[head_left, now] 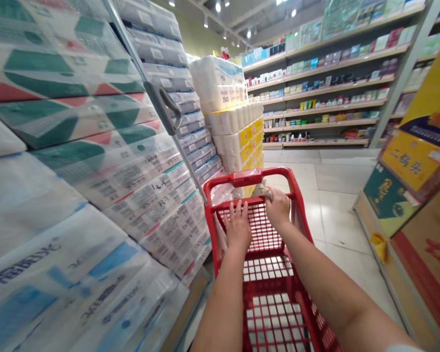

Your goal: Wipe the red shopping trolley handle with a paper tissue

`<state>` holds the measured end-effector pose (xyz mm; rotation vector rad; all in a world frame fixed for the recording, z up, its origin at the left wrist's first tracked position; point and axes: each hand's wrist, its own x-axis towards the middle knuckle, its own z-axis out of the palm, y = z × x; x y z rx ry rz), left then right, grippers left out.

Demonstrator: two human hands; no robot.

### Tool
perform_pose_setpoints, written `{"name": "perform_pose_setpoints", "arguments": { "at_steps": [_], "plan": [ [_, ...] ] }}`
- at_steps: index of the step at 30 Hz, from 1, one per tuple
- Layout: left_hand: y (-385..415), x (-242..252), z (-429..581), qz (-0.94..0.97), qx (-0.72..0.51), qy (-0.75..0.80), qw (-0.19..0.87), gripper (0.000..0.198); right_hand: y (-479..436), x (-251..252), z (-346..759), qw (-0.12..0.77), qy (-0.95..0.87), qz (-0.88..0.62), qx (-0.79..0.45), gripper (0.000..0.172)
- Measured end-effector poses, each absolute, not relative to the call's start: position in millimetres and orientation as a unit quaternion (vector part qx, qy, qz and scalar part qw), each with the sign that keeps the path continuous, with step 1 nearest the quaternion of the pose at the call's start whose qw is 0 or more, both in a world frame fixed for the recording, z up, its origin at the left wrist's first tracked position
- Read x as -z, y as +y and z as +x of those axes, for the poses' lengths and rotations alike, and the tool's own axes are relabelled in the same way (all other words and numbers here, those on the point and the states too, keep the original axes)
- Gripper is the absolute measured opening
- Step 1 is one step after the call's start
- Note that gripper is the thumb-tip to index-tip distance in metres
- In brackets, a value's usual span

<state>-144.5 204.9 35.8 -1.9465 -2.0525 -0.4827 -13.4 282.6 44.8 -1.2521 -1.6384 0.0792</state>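
A red plastic shopping basket (pixel 249 288) with grid walls lies below me, and a long metal pull handle with a grey grip (pixel 164 108) rises from its left side. My left hand (pixel 238 230) rests with its fingers spread on the upper grid panel. Near the basket's far right rim, my right hand (pixel 278 208) has its fingers closed round a small, pale, crumpled item (pixel 263 191). What that item is cannot be made out. The part of the basket in view holds nothing.
Tall stacks of tissue packs (pixel 132 142) stand close on the left. Toilet roll packs (pixel 229 122) are piled ahead. Shelves of boxed goods (pixel 322 80) line the back. Yellow, green and red cartons (pixel 412 161) border the tiled aisle (pixel 339 220) on the right.
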Motion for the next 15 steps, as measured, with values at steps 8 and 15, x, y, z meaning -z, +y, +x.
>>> {"name": "perform_pose_setpoints", "arguments": {
  "at_steps": [8, 15],
  "plan": [
    [205.9, -34.4, -146.1, -0.672, 0.168, -0.707, 0.144, 0.071, 300.3, -50.8, 2.6, 0.496, -0.674, -0.545, -0.039, 0.038],
    [209.4, -32.8, -146.2, -0.67, 0.17, -0.708, 0.144, 0.068, 300.8, -57.9, 1.5, 0.417, -0.722, -0.549, -0.058, 0.028]
  ]
}}
